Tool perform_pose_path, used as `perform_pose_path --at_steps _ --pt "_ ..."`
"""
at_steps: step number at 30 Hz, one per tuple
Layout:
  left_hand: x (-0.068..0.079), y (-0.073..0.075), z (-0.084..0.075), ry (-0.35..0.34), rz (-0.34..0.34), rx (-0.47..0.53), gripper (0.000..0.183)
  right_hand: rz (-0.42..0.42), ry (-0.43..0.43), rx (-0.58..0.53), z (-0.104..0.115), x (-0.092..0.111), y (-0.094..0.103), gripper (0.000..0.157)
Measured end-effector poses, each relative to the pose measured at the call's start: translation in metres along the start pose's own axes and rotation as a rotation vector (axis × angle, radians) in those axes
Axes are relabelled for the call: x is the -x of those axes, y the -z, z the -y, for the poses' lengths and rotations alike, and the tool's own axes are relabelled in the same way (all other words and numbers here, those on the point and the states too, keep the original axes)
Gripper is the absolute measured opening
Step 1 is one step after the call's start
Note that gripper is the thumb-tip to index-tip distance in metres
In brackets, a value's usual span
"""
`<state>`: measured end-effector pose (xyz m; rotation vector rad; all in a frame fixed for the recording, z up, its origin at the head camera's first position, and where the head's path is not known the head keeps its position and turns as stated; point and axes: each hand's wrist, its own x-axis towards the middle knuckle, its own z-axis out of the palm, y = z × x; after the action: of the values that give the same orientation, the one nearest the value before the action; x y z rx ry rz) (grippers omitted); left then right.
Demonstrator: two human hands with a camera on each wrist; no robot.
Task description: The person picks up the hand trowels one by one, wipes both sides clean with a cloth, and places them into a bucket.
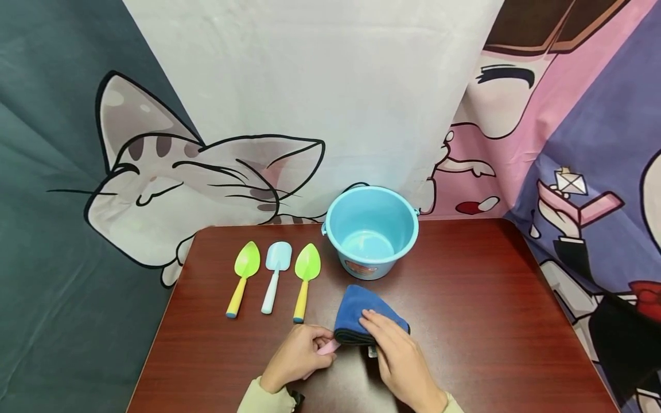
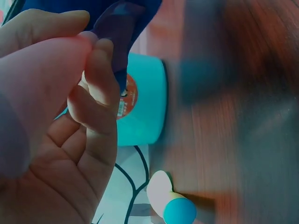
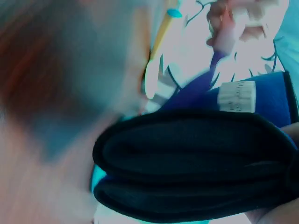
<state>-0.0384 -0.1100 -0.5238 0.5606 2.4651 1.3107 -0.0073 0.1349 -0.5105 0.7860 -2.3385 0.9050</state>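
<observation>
My left hand (image 1: 299, 354) pinches the pink handle (image 1: 329, 347) of a small toy trowel between thumb and fingers. In the left wrist view, its purple blade (image 2: 117, 35) extends past the fingertips against the blue cloth. My right hand (image 1: 400, 358) grips that folded blue cloth (image 1: 364, 312), which has a dark edge and a white label (image 3: 237, 96). Fingers lie over the cloth's top, and its folds open toward the right wrist camera. In the head view the cloth hides the trowel's blade.
Beyond the hands stands a light blue bucket (image 1: 370, 229). To its left lie a green trowel (image 1: 247, 261) with a yellow handle, a pale blue shovel (image 1: 278, 256) and another green trowel (image 1: 307, 264). A printed curtain (image 1: 320, 86) hangs behind the brown table (image 1: 485, 321).
</observation>
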Motion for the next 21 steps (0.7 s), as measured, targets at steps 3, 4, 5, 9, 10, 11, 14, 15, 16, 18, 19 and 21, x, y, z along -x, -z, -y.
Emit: perform_pose_path --at_steps 3,4,5,9,10,11,14,15,16,18,19,21 --pt "-0.001 0.000 -0.001 -0.026 0.001 0.002 0.014 0.086 0.014 -0.003 0.003 0.004 -0.005 0.038" --pt "-0.001 0.001 -0.001 -0.035 0.000 -0.002 0.016 0.119 0.015 -0.002 0.004 0.006 -0.007 0.039" --pt "-0.001 0.001 -0.001 -0.039 0.000 0.000 0.017 0.153 0.018 0.004 0.004 0.008 -0.008 0.042" --pt "0.000 0.001 -0.001 -0.053 -0.004 -0.024 0.019 0.256 0.022 0.032 0.005 0.012 -0.010 0.061" --pt "0.001 0.001 0.000 -0.054 -0.003 -0.031 0.019 0.269 0.027 0.036 0.005 0.013 -0.010 0.062" --pt "0.001 0.001 0.000 -0.054 -0.002 -0.039 0.019 0.282 0.026 0.041 0.005 0.013 -0.010 0.063" --pt "0.003 0.001 0.002 -0.063 -0.005 -0.058 0.021 0.296 0.019 0.044 0.005 0.013 -0.010 0.063" --pt "0.003 0.000 0.002 -0.068 -0.008 -0.061 0.021 0.299 0.016 0.042 0.005 0.013 -0.011 0.063" --pt "0.003 0.000 0.002 -0.073 -0.009 -0.061 0.022 0.298 0.015 0.041 0.004 0.012 -0.011 0.063" --pt "0.004 0.000 0.003 -0.083 -0.011 -0.058 0.026 0.299 0.010 0.041 0.003 0.012 -0.011 0.063" --pt "0.004 0.000 0.003 -0.086 -0.011 -0.058 0.029 0.297 0.008 0.039 0.002 0.012 -0.012 0.063" --pt "0.005 0.000 0.004 -0.093 -0.009 -0.059 0.032 0.290 -0.005 0.040 0.000 0.013 -0.013 0.062"
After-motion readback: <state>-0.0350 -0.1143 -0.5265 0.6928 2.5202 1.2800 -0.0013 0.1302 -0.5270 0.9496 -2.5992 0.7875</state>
